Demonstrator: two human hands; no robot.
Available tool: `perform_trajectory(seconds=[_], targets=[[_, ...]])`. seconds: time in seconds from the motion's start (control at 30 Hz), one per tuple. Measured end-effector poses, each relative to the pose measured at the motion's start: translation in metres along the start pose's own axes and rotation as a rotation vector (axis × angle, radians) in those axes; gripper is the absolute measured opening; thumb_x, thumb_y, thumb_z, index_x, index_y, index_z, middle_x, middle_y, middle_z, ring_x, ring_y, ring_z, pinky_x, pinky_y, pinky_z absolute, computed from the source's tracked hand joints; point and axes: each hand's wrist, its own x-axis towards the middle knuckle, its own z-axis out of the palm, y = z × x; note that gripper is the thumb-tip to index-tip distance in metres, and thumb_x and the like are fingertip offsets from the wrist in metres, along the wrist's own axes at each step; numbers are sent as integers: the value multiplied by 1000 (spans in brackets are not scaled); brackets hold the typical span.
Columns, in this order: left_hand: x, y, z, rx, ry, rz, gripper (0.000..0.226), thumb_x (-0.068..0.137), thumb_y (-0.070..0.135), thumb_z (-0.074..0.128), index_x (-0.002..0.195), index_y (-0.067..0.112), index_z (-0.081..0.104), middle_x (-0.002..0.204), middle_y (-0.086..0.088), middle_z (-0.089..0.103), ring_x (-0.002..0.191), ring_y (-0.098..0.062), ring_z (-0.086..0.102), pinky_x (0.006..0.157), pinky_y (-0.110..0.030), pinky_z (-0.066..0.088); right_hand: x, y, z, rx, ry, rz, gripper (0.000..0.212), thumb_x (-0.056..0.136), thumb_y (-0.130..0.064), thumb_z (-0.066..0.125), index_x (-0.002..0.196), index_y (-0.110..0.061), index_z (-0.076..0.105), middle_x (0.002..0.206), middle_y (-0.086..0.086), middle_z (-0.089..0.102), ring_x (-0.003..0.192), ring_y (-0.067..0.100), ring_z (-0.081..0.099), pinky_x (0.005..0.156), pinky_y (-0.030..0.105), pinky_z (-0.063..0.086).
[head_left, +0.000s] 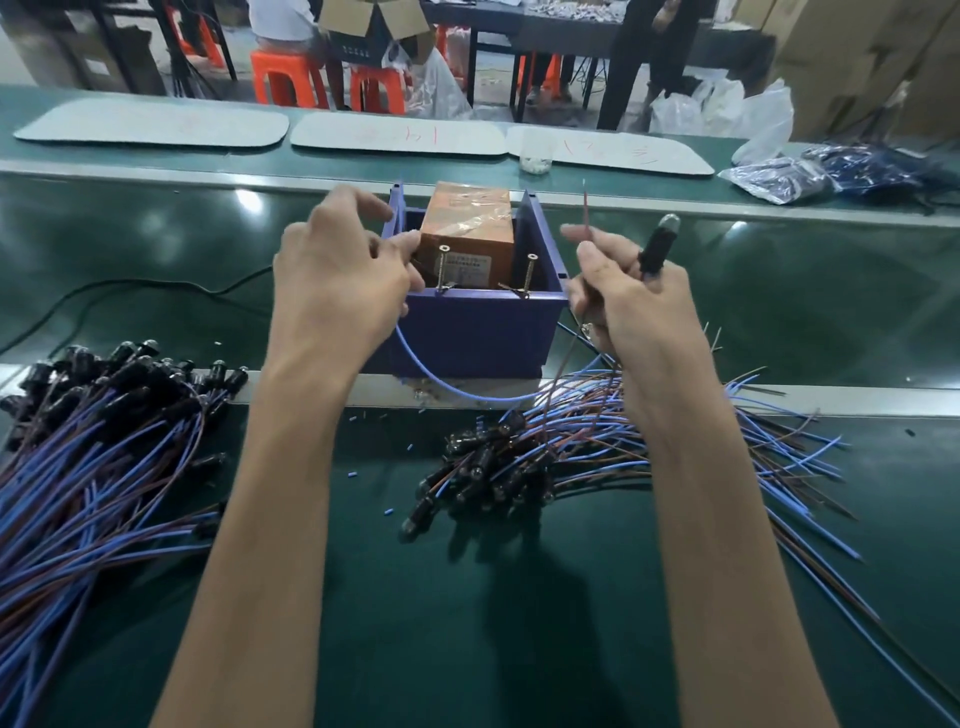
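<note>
A purple box (478, 332) stands on the green bench, holding an orange block (467, 228) wrapped in tape and two screws (530, 273) on its front rim. My left hand (337, 275) pinches one end of a blue wire (467, 397) at the box's left wall; the wire loops down in front of the box. My right hand (628, 296) holds a black lamp holder (657, 244) upright and pinches its thin brown wire (586, 213), which points up beside the box's right wall.
A heap of wired black holders (104, 431) lies at the left, another heap (545, 462) below my right hand. Blue insulation scraps dot the bench. A metal rail (311, 387) crosses under the box. Grey mats (400, 137), a small cup (535, 156) and plastic bags (810, 171) sit behind.
</note>
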Motion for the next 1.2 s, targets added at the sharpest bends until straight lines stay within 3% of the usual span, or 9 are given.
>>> perform_trajectory(seconds=[0.1, 0.17, 0.27, 0.47, 0.6, 0.77, 0.87, 1.0, 1.2], targets=[[2, -5, -4, 73, 4, -33, 2, 92, 21, 61, 93, 22, 59, 65, 9, 68, 57, -1, 60, 72, -24, 55, 1, 1, -2, -19, 78, 9, 26, 98, -10, 48, 116, -26, 60, 46, -12, 45, 46, 0, 39, 47, 10, 32], [3, -8, -5, 95, -6, -52, 5, 91, 19, 60, 90, 22, 64, 64, 10, 68, 63, 1, 61, 64, -20, 53, 1, 2, -3, -17, 118, 9, 27, 97, -8, 48, 113, -23, 63, 45, -14, 44, 45, -1, 38, 46, 9, 32], [4, -11, -7, 102, -33, -85, 13, 88, 15, 57, 86, 22, 67, 59, 12, 68, 51, 9, 56, 41, -5, 38, 3, 6, -5, -3, 184, 18, 23, 96, -6, 49, 102, -16, 69, 47, -13, 43, 43, -1, 37, 46, 9, 32], [5, -16, -12, 69, -120, -147, 16, 88, 12, 57, 78, 22, 66, 59, 21, 67, 41, 7, 55, 44, -2, 38, 13, 14, -21, 2, 229, 72, 19, 94, -5, 53, 94, -8, 71, 41, -17, 37, 40, 1, 31, 43, 13, 25], [5, -18, -11, 94, -179, -173, 17, 88, 12, 57, 76, 21, 66, 58, 16, 69, 42, 6, 56, 46, -2, 39, 16, 21, -30, -28, 182, 122, 22, 94, -5, 51, 87, -12, 72, 46, -11, 36, 41, 2, 25, 40, 15, 18], [4, -19, -8, 131, -227, -184, 16, 86, 14, 59, 76, 22, 67, 59, 15, 69, 42, 6, 56, 62, -22, 45, 17, 26, -25, -40, 108, 147, 26, 95, -5, 50, 80, -15, 70, 46, -9, 42, 38, 0, 33, 39, 12, 24], [4, -18, -4, 155, -237, -194, 14, 86, 16, 59, 76, 23, 68, 59, 16, 69, 42, 6, 56, 65, -23, 46, 17, 26, -19, -42, 81, 144, 23, 96, -5, 51, 81, -13, 68, 46, -7, 53, 44, 2, 44, 47, 12, 32], [3, -17, -3, 151, -261, -184, 14, 86, 18, 59, 77, 23, 68, 59, 17, 69, 42, 5, 56, 65, -23, 46, 15, 26, -13, -88, -1, 155, 24, 98, -10, 50, 84, -16, 68, 45, -7, 59, 35, 1, 30, 36, 9, 22], [3, -17, -7, 116, -290, -175, 14, 88, 18, 61, 77, 23, 68, 60, 15, 70, 42, 4, 55, 62, -23, 45, 15, 27, -16, -57, -37, 159, 25, 99, -11, 49, 85, -17, 69, 51, -6, 62, 34, 2, 28, 35, 11, 21]])
